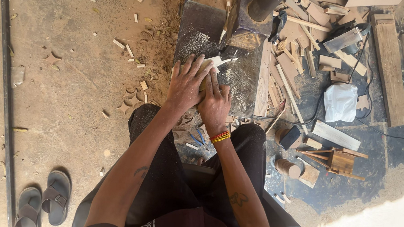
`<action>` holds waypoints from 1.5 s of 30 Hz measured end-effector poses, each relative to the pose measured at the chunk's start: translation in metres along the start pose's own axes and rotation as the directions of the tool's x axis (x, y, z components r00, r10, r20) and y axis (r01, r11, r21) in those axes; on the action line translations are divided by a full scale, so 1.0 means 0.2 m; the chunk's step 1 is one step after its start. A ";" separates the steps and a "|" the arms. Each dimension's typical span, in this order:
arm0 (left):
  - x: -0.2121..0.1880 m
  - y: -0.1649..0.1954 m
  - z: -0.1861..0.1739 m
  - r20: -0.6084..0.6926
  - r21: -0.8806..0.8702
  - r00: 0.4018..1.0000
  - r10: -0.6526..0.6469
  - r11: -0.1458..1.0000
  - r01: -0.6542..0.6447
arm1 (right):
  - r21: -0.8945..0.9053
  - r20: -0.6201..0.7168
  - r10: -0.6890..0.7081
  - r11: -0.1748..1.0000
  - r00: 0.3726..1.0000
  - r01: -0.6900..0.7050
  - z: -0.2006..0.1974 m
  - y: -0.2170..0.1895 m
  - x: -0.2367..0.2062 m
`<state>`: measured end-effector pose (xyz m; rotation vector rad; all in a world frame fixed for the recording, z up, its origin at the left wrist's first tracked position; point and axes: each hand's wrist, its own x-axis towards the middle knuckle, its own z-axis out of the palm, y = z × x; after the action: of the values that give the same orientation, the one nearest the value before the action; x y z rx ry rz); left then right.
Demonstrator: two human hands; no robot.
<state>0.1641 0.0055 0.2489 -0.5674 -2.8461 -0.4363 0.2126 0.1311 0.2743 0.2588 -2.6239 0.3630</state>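
A thin pale wooden piece lies flat on the dusty metal saw table, its pointed end toward the blade area near the dark machine body. My left hand presses down on the piece with fingers spread. Just beside it, my right hand also presses on the piece, its fingers partly under the left hand's; it wears red and yellow wrist bands. Sawdust covers the table around the piece.
Several wood offcuts pile to the right, with a white plastic bag, a plank, a small wooden frame and a cable. Star-shaped scraps lie on the dirt floor at left. Grey sandals rest at bottom left.
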 end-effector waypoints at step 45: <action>0.05 -0.04 0.01 0.056 -0.017 0.998 -0.006 1.000 0.007 | 0.052 0.014 0.004 0.999 1.000 -0.005 0.07 0.02 0.04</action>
<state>0.1521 0.0023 0.2485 -0.5828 -2.9007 -0.4530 0.1991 0.1297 0.2640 0.2739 -2.6313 0.4329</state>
